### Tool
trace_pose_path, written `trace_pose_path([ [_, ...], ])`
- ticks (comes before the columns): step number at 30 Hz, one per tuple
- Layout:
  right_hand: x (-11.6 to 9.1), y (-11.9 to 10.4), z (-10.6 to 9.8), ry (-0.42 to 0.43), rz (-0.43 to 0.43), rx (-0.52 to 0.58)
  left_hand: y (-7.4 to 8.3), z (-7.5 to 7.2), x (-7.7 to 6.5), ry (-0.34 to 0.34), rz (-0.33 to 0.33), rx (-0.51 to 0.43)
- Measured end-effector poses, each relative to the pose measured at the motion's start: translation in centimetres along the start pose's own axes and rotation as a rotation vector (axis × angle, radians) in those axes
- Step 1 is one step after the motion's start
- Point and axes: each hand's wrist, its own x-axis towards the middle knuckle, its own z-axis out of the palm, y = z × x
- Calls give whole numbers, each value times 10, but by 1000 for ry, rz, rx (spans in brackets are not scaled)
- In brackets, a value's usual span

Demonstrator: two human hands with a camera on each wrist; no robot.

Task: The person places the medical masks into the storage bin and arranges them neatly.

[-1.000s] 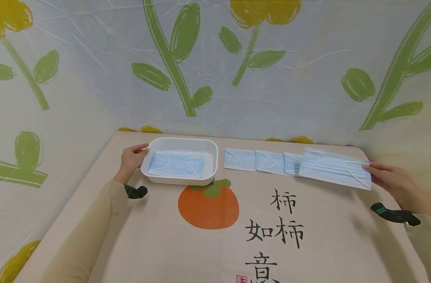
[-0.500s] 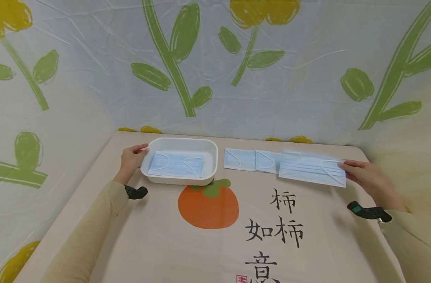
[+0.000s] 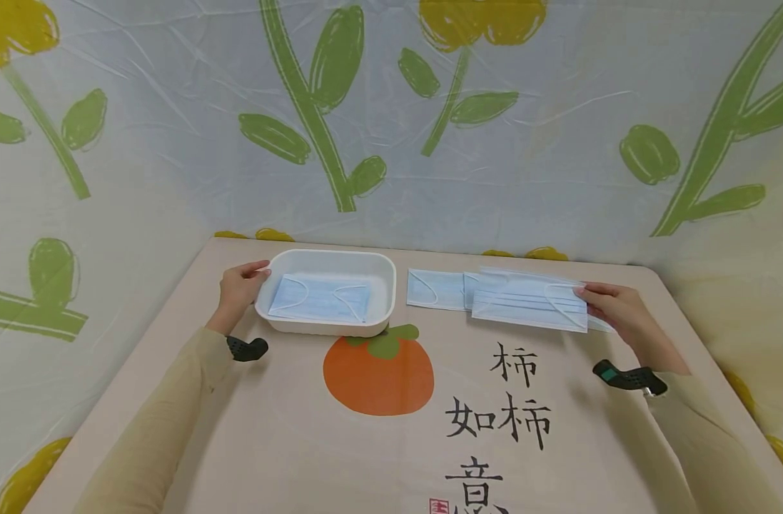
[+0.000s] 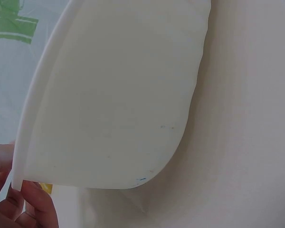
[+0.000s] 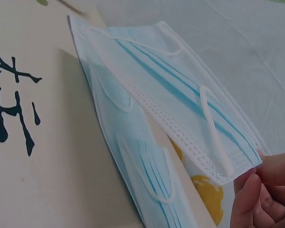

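Note:
My left hand (image 3: 240,293) grips the left end of a white plastic tray (image 3: 330,329). In the left wrist view its fingers (image 4: 40,204) curl round the rim at a corner of the tray. Inside the tray lies a pale blue face mask (image 3: 320,300), ear loops up. At the right, my right hand (image 3: 622,314) pinches one end of another face mask (image 3: 526,305), held tilted above the table. Below it, a row of overlapping face masks (image 3: 432,289) lies flat, partly hidden by the held one. The right wrist view shows thumb and finger on the held mask's corner (image 5: 249,168).
The table (image 3: 301,442) has a pale cloth printed with an orange persimmon (image 3: 378,376) and black characters (image 3: 516,421). A hanging cloth (image 3: 494,193) with a floral print stands right behind the table's far edge. Each wrist bears a black band (image 3: 629,375).
My right hand has moved left with the pinched mask, passing over the row and covering more of it, while one row end has come into sight behind it. My left hand and the tray have stayed still.

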Motion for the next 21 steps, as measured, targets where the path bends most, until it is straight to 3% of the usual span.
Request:
trace_pose_path([
  [9, 9, -22, 27, -4, -20, -19, 0, 0, -1, -2, 14, -2],
  [21, 19, -53, 62, -63, -52, 54, 1, 4, 2, 28, -11, -14],
])
